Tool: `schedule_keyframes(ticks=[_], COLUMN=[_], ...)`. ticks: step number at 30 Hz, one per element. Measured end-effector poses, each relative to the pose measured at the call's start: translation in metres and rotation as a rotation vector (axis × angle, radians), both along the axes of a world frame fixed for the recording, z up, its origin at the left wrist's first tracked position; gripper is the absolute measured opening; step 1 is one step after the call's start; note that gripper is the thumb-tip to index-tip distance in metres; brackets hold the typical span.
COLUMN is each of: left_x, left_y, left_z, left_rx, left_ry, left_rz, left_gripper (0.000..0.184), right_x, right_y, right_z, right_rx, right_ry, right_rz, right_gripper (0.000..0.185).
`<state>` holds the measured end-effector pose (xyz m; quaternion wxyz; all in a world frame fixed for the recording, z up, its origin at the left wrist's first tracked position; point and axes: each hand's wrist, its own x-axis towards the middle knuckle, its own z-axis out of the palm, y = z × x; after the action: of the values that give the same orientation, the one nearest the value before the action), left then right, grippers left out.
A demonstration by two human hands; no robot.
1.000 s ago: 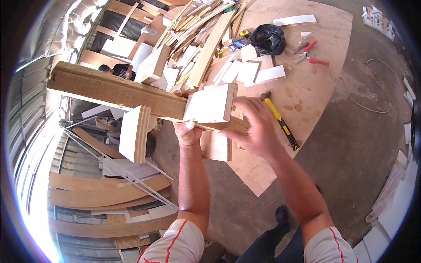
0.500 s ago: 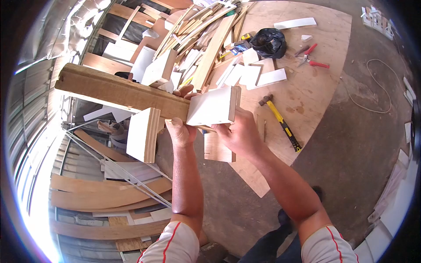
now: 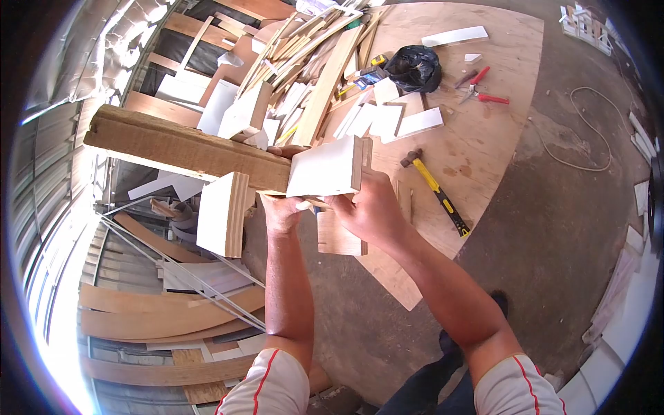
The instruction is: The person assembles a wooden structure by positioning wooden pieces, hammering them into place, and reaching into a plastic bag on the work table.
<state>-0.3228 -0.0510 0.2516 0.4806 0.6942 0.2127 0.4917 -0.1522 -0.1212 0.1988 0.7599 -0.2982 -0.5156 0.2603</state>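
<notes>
A thick wooden beam (image 3: 187, 146) with white-faced blocks fixed along it is held up in front of me. My left hand (image 3: 282, 211) grips the beam from below, its thumb by the lower edge of the white end block (image 3: 324, 167); some fingertips show above the beam. My right hand (image 3: 370, 207) closes around the right, lower corner of that end block, fingers partly hidden behind it. Another white-faced block (image 3: 223, 214) hangs at the beam's lower side, and one (image 3: 247, 111) stands at its upper side. A wooden block (image 3: 340, 234) shows below my hands.
On the plywood sheet (image 3: 484, 152) lie a yellow-black hammer (image 3: 439, 194), red-handled pliers (image 3: 484, 86), a black bag (image 3: 413, 68), white offcuts (image 3: 420, 123) and many wood strips (image 3: 332, 83). Curved boards (image 3: 166, 321) lie at lower left. A cable (image 3: 591, 166) lies on the floor.
My right hand, apart from the end block and open a second ago, has closed onto its corner. The person seen behind the beam earlier no longer shows.
</notes>
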Motion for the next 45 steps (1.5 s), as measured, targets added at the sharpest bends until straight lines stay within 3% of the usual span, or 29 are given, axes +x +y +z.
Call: schedule_keyframes(ticks=[7,13,17,19,21,23,26,29,32,35,38,41,44,45], left_x=[-0.005,0.001,-0.001,-0.002,-0.002,-0.001,-0.002,0.002,0.001,-0.003,-0.007,-0.015,-0.019,-0.020], left_y=[0.003,0.000,0.004,0.003,0.003,0.005,0.007,0.004,0.006,0.006,0.007,0.011,0.015,0.016], left_z=[-0.008,-0.009,-0.012,-0.014,-0.014,-0.014,-0.017,-0.014,-0.014,-0.013,-0.016,-0.019,-0.020,-0.021], left_rx=[-0.063,-0.041,-0.005,-0.009,-0.007,0.000,0.014,-0.005,-0.001,0.011,0.025,0.036,0.042,0.041], left_ry=[-0.103,-0.099,-0.078,-0.099,-0.109,-0.110,-0.115,-0.107,-0.110,-0.102,-0.115,-0.107,-0.134,-0.148], left_rz=[-0.039,-0.011,-0.019,-0.004,0.006,0.007,0.002,0.000,-0.022,-0.020,-0.002,0.008,-0.013,-0.020], left_gripper=[0.101,0.101,0.102,0.102,0.102,0.101,0.100,0.099,0.096,0.094,0.092,0.092,0.093,0.093], right_x=[-0.001,0.003,0.038,0.050,0.065,0.067,0.066,0.061,0.065,0.071,0.059,0.038,0.024,0.016], right_y=[-0.005,-0.005,-0.015,-0.008,-0.005,-0.008,-0.020,-0.016,-0.015,-0.028,-0.055,-0.091,-0.127,-0.136], right_z=[0.002,-0.006,-0.042,-0.088,-0.135,-0.196,-0.220,-0.228,-0.226,-0.191,-0.189,-0.161,-0.102,-0.095], right_rx=[-0.049,0.014,-0.103,-0.345,-0.776,-0.922,-1.020,-1.129,-1.116,-1.278,-1.017,-0.856,-0.950,-0.923], right_ry=[-0.012,0.027,-0.031,-0.128,-0.463,-0.715,-1.040,-0.970,-0.914,-0.632,-0.358,-0.175,0.344,0.360], right_rz=[0.011,-0.004,-0.140,-0.348,-0.520,-0.703,-0.577,-0.367,-0.403,-0.228,-0.315,-0.245,0.149,0.159], right_gripper=[0.017,0.029,0.045,0.047,0.049,0.045,0.050,0.053,0.050,0.044,0.049,0.046,0.040,0.042])
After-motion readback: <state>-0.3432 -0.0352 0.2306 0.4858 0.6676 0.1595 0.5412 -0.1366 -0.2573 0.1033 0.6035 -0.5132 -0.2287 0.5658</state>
